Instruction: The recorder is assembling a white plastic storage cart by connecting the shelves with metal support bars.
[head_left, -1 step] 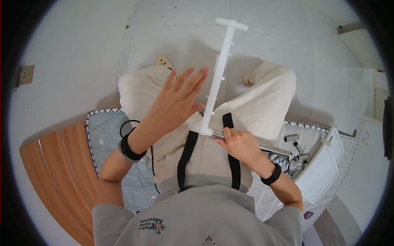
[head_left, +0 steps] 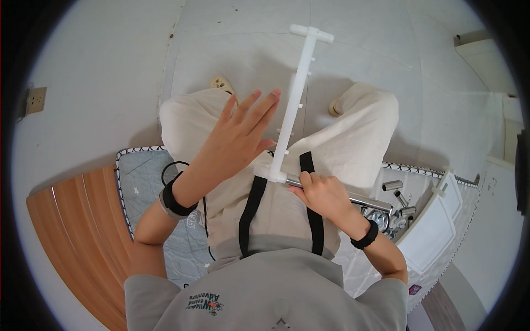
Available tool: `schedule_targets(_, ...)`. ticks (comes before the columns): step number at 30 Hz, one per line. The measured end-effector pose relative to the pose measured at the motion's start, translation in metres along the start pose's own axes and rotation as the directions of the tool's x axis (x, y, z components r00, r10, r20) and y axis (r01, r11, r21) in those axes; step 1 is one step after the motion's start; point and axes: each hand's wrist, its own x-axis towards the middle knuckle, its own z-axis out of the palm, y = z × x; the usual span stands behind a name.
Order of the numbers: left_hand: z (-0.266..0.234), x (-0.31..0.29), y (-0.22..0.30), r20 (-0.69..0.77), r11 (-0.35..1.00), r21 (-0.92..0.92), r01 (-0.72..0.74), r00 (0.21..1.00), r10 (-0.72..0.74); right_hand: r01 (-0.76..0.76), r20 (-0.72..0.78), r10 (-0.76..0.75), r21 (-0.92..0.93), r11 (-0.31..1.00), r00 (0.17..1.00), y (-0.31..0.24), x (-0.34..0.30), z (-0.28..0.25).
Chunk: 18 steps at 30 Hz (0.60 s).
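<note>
Here, we see the white bar (head_left: 295, 94) slanting away from the person's lap, between the knees and out past the far edge of the quilted mat (head_left: 132, 171), with the pale floor (head_left: 259, 33) behind it. A short crosspiece (head_left: 311, 33) caps its far end, and small pegs stick out along its side. At the near end we find a white fitting (head_left: 269, 173) that meets a chrome tube (head_left: 361, 200).

The right hand (head_left: 326, 198) has its fingers wrapped around that tube, close to the fitting. The left hand (head_left: 234, 138) holds nothing; its fingers are spread, the thumb just beside the bar, though we cannot tell whether it touches.

Near the mat's far right corner we notice loose metal pieces (head_left: 392, 185), with a white panel (head_left: 433, 226) by the right edge. A wooden board (head_left: 77, 243) lies along the left edge.
</note>
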Motion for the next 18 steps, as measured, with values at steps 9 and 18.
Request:
schedule_targets(9, 0.011, -0.002, 0.004, -0.132, 0.988, 0.153, 0.033, 0.991, -0.013, 0.008, -0.024, -0.007, 0.021, 1.0, 1.0, 0.001, -0.002, 0.004)
schedule_targets(18, 0.011, 0.0, 0.008, -0.213, 1.0, 0.008, 0.023, 0.977, -0.021, -0.003, 0.037, 0.005, -0.031, 1.0, 0.999, -0.002, -0.001, 0.0)
